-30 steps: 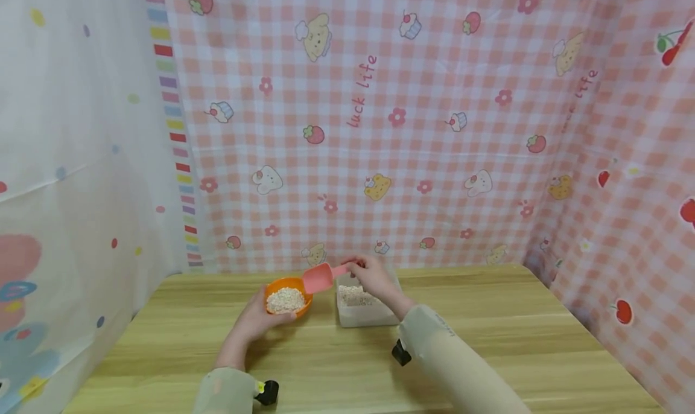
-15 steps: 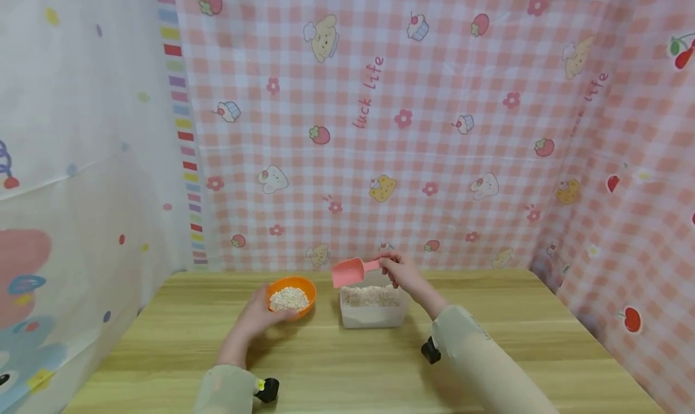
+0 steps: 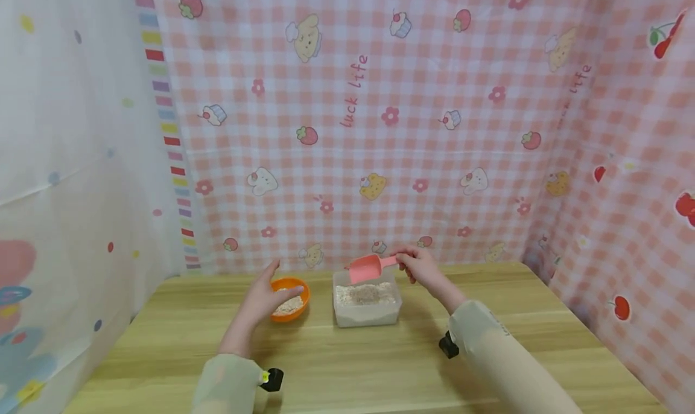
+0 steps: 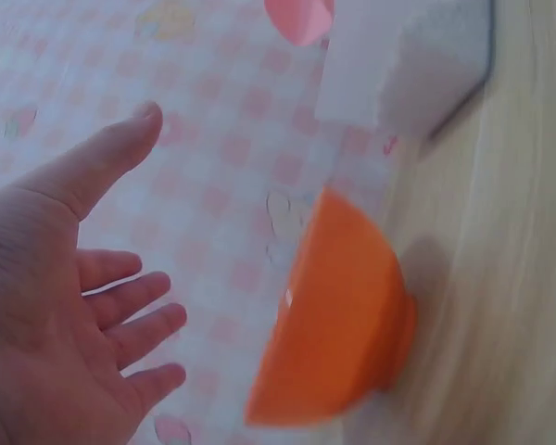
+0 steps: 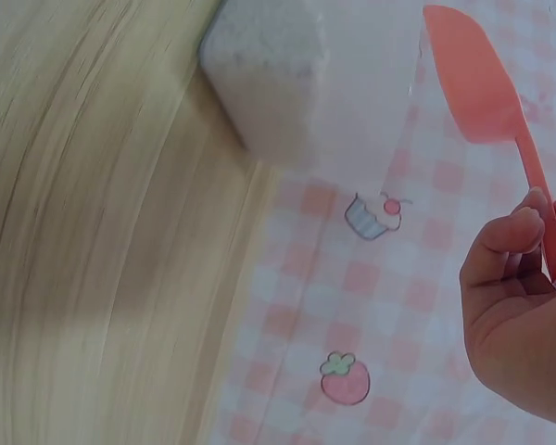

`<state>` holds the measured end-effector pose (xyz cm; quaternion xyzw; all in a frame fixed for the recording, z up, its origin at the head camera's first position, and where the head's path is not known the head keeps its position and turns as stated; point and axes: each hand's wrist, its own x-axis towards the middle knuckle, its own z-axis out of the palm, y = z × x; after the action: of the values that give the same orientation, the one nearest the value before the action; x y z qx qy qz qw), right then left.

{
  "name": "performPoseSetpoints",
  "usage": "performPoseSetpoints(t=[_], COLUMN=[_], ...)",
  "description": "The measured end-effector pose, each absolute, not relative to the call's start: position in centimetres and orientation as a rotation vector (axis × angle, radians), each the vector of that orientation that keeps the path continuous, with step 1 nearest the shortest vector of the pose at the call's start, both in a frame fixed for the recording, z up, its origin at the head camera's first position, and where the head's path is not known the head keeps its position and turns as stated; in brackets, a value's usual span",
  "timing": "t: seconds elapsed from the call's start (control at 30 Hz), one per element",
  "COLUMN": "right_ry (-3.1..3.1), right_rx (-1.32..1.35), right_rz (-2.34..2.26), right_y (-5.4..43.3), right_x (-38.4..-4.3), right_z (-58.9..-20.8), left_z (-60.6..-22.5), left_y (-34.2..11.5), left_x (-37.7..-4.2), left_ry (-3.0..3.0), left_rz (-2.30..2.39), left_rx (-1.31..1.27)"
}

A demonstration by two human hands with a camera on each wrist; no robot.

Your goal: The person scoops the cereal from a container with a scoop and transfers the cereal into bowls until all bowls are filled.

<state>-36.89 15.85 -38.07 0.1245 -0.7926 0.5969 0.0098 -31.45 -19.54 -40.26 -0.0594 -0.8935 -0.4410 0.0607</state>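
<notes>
My right hand [image 3: 423, 269] pinches the handle of a pink scoop [image 3: 366, 268], whose blade hangs above the back part of a translucent plastic box [image 3: 367, 315]. Pale flakes that look like oats [image 3: 380, 293] lie in that box. To its left stands an orange bowl [image 4: 338, 324] with similar flakes [image 3: 290, 306] in it. My left hand [image 4: 83, 306] is off the bowl, thumb and fingers spread apart beside and above its rim; in the head view it covers the bowl's left side. The right wrist view shows fingers and thumb curled round the scoop handle.
A wooden table [image 3: 336, 372] carries the bowl and the box. Behind it hangs a pink checked curtain [image 3: 347, 160], close to the table's back edge. More printed cloth hangs at the left and right sides. A black wrist camera [image 3: 448, 345] sits under the right sleeve.
My left hand has let go of the orange bowl and lifted off it. The right hand has carried the pink scoop rightward, from the bowl's rim to above the box.
</notes>
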Motion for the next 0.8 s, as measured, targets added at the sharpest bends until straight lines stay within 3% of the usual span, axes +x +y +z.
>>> performPoseSetpoints(t=[0.3, 0.8], right_ry=[-2.513, -2.603], right_rx=[0.336, 0.381], right_rz=[1.796, 1.611], right_y=[17.6, 19.2], right_x=[-36.8, -37.3], right_z=[-38.1, -37.4], left_z=[-38.9, -41.4], left_y=[-15.2, -9.5], left_x=[-32.2, -32.9], left_ry=[-2.741, -2.817], left_rz=[-1.237, -1.249], left_rx=[-0.388, -0.544])
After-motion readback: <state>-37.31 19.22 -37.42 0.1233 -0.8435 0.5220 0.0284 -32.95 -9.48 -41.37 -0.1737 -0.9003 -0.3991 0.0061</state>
